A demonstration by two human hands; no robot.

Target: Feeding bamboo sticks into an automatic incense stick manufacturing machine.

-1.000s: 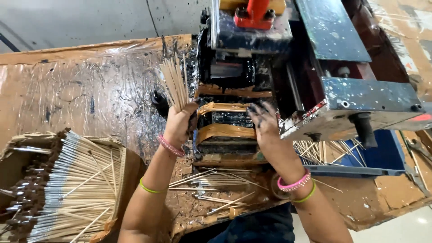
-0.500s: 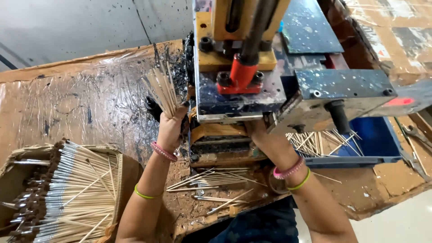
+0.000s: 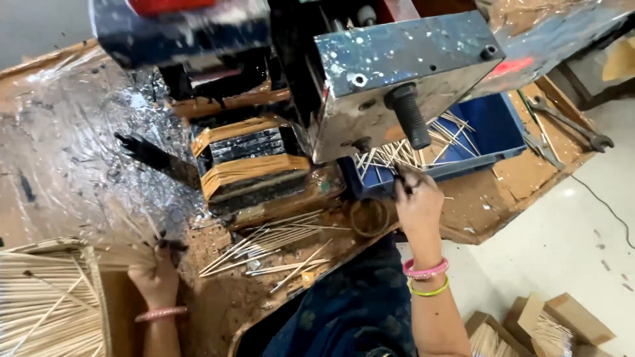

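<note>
Left hand [image 3: 153, 274] sits low at the near edge of the bench, fingers curled around a blurred bunch of thin sticks [image 3: 126, 248] that fans out above its knuckles. Just outward of it, touching the bunch, lies a box of pale sticks [image 3: 46, 297] packed side by side. Inward of that hand, a loose scatter of sticks [image 3: 278, 241] rests on the dusty brown bench [image 3: 218, 297].

Right hand [image 3: 417, 201] reaches forward to the rim of a blue tray [image 3: 493, 122], its dark-stained fingertips pressed together at the tray's near edge; whether they pinch a stick cannot be told. Finished sticks [image 3: 397, 155] lie crisscrossed in the tray just beyond the fingers. Directly above this hand hangs the paint-spattered metal block of the machine [image 3: 397, 73], with a black knob [image 3: 409, 116] jutting toward it. Between the two hands stands the machine's tape-wrapped feed block [image 3: 248, 162]. Pink and yellow bangles [image 3: 426, 277] ring the right wrist. Far outward of the right hand, wrenches [image 3: 569, 125] lie on the bench.
</note>
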